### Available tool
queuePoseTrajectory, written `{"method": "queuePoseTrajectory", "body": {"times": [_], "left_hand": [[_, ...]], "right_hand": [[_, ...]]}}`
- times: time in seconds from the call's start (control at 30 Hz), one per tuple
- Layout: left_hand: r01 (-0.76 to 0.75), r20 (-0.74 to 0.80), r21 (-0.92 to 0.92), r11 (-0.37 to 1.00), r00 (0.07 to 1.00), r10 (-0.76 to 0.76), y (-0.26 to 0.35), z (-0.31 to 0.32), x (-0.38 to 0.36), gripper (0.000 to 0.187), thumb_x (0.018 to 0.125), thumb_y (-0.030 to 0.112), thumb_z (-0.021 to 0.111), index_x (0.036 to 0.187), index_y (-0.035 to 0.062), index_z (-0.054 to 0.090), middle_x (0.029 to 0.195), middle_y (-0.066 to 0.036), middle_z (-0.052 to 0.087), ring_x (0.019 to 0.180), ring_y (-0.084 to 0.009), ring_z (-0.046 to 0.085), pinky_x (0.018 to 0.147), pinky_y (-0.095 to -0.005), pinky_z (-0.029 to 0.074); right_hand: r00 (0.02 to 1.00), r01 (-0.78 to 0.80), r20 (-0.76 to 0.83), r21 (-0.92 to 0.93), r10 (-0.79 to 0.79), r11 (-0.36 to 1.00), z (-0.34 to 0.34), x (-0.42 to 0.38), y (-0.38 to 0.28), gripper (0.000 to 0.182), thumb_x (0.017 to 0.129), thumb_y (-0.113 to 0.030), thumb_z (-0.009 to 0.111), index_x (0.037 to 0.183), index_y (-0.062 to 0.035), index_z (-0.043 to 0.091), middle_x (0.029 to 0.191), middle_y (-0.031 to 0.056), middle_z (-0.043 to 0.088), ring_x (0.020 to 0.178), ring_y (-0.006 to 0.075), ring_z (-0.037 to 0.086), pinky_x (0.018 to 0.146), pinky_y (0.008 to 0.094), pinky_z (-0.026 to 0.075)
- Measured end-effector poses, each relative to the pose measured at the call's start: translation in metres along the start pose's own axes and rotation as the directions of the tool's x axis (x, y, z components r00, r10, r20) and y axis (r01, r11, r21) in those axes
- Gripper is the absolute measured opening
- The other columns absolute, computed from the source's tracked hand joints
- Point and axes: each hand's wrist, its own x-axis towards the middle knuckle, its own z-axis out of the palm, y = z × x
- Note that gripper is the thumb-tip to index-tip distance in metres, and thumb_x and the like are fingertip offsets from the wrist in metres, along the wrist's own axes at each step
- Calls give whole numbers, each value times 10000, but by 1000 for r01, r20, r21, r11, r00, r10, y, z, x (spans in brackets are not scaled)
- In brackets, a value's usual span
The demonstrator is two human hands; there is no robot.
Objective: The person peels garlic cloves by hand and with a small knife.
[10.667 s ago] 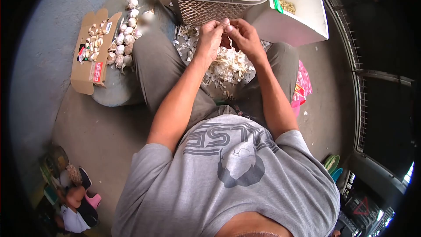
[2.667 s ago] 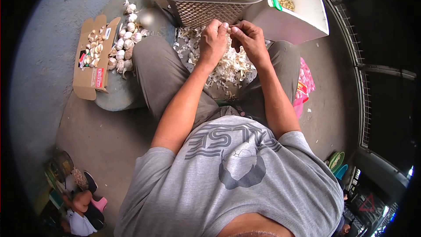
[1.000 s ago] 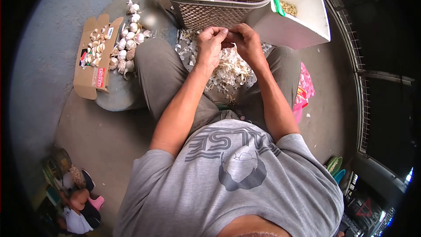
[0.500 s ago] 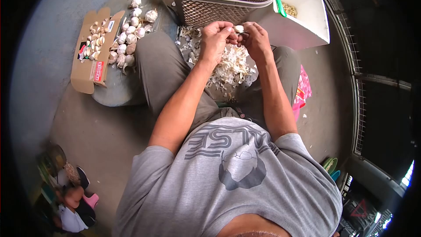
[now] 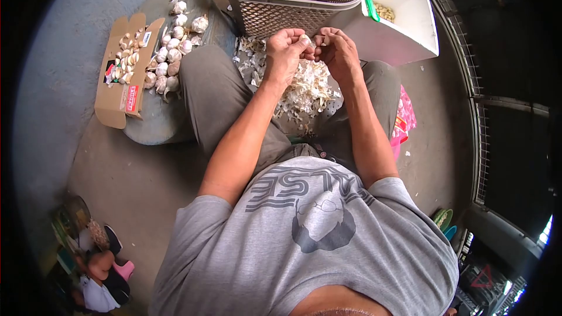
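Note:
My left hand [image 5: 287,52] pinches a pale garlic clove [image 5: 305,39] between thumb and fingers, in front of the mesh basket. Touching it from the right, my right hand [image 5: 339,52] has its fingers pressed together by the clove; what they hold is too small to make out. Below both hands lies a heap of papery garlic skins [image 5: 307,90]. Whole garlic bulbs [image 5: 174,55] rest on a round stool top at the left, beside an open cardboard box [image 5: 111,102] with loose cloves [image 5: 126,58] on it.
A brown mesh basket [image 5: 281,14] stands ahead. Right of it is a white foam box [image 5: 410,29] with peeled cloves inside and a green-handled tool [image 5: 371,4] on its rim. A pink bag [image 5: 404,117] lies beyond my right knee. Another person [image 5: 99,272] is at the lower left.
The clove has shifted left, from between both hands into my left fingertips. My right hand's fingers have curled in more. The view has moved slightly.

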Motion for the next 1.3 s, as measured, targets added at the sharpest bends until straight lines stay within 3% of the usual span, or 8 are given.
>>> {"method": "queuePoseTrajectory", "body": {"times": [0.2,0.3,0.43,0.63,0.73,0.83,1.13,1.3], "left_hand": [[5,83,-8,1000,997,-4,4,3,-4,201,975,17,625,1129,-111,638,895,-159,723,734,-201,722,656,-305,618],[-22,65,30,999,998,20,2,3,-3,164,971,0,613,1089,-105,657,838,-151,714,667,-201,716,588,-315,622],[-5,51,83,997,999,1,-1,-2,-1,165,985,45,632,1070,-94,660,881,-160,720,694,-198,722,605,-344,645],[158,48,-166,973,987,-152,3,-8,0,156,994,60,617,1044,-83,657,823,-125,688,627,-192,699,584,-370,654],[169,77,-245,955,985,-154,6,-10,2,161,987,67,632,1045,-81,654,812,-122,683,623,-184,693,580,-365,650],[162,70,-250,954,986,-150,5,-9,3,172,984,69,637,1067,-81,651,820,-118,684,627,-176,687,575,-346,633],[58,13,125,990,998,-61,12,-1,-7,131,944,80,707,923,-35,646,727,-87,682,527,-124,633,465,-258,532],[32,-40,80,996,999,-29,4,-7,-4,105,970,90,650,932,-7,642,739,-75,664,513,-128,619,452,-268,529]], "right_hand": [[993,-74,95,25,71,997,15,-8,-4,327,1052,-327,569,1114,-10,618,863,79,660,653,151,615,526,287,473],[991,87,132,-488,-24,868,20,-9,-3,306,1054,-313,583,1056,-9,619,784,12,612,631,90,551,537,244,443],[1000,2,18,-602,11,799,22,-10,1,268,1045,-274,603,894,-52,590,709,-29,554,565,42,451,472,217,365],[945,280,141,-818,-296,502,16,-2,10,276,1021,-225,613,816,-45,570,676,-10,517,549,64,433,451,268,355],[999,32,-18,-470,-46,882,26,-12,3,209,997,-184,610,849,-37,592,690,15,542,528,98,473,449,285,393],[997,-74,-2,-56,74,996,21,-9,0,136,978,-148,589,916,-29,609,725,37,575,511,127,510,443,284,422],[992,-40,99,-357,80,933,29,-13,4,269,1049,-288,585,989,-27,607,799,24,603,518,85,497,436,239,382],[991,-48,99,-374,91,926,24,-9,-13,213,1024,-216,632,945,-19,615,742,8,589,471,47,442,390,219,315]]}}
